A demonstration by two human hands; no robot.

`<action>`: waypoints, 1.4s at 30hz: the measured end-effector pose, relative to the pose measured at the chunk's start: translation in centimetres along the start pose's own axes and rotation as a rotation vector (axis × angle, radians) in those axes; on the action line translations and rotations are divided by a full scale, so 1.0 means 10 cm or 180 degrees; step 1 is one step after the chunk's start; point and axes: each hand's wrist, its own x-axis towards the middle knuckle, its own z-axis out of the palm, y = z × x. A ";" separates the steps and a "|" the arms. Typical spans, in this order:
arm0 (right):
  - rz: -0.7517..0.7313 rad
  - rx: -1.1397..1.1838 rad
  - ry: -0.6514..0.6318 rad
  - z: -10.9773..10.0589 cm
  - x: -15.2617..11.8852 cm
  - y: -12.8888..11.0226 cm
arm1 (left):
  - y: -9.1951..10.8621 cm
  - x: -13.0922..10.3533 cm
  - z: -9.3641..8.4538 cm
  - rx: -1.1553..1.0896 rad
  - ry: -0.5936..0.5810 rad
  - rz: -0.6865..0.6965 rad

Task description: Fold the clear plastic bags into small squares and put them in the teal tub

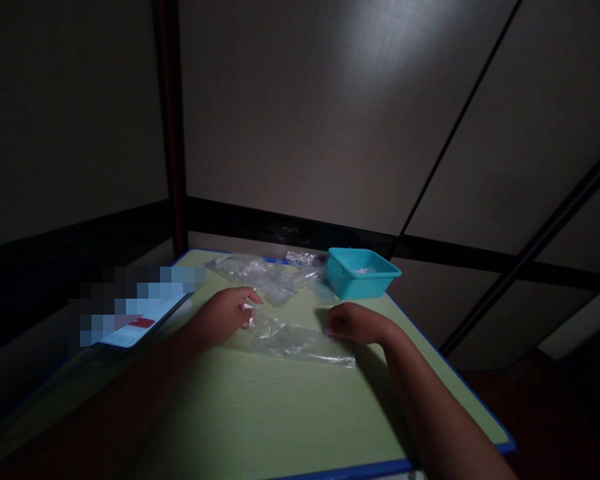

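A long clear plastic bag [300, 341] lies stretched between my hands, low over the table. At its left end my left hand [229, 313] is closed on the crinkled film, with the index finger reaching forward. My right hand [357, 322] has its fingers curled in at the bag's upper right edge; the fingertips are partly hidden, but they appear to pinch the film. Beyond my hands, several more clear plastic bags [250, 268] lie loosely heaped. A turquoise plastic basket [363, 283] stands just behind my right hand, with something whitish inside.
The pale green table [260, 407] has a blue edge. At its left side a tablet or phone [133, 331] with a lit, partly blurred screen leans at an angle. Panelled cabinet doors [290, 120] rise close behind the table. The room is dim.
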 end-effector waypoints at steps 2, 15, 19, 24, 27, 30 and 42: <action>0.0009 -0.0010 0.0039 0.01 0.01 0.00 | -0.01 0.01 -0.01 0.0355 0.0163 0.0059; 0.0329 -0.0223 0.0134 0.02 0.00 -0.11 | 0.25 -0.16 0.21 0.2046 0.0246 0.1888; 0.0585 -0.0397 0.0630 0.00 0.00 -0.16 | 0.15 -0.17 0.31 0.2174 -0.0065 0.1841; -0.0184 0.1029 0.0834 0.02 0.00 -0.26 | 0.06 -0.13 0.33 0.2266 -0.0133 0.1587; -0.0518 0.2147 -0.0267 0.08 -0.01 -0.35 | 0.03 -0.11 0.34 0.2312 -0.0192 0.1492; -0.0574 0.2617 -0.1079 0.16 0.01 -0.39 | 0.00 -0.10 0.36 0.2331 -0.0340 0.1510; 0.0434 0.2164 -0.2362 0.02 -0.03 -0.12 | -0.03 -0.10 0.33 0.2378 -0.0623 0.1144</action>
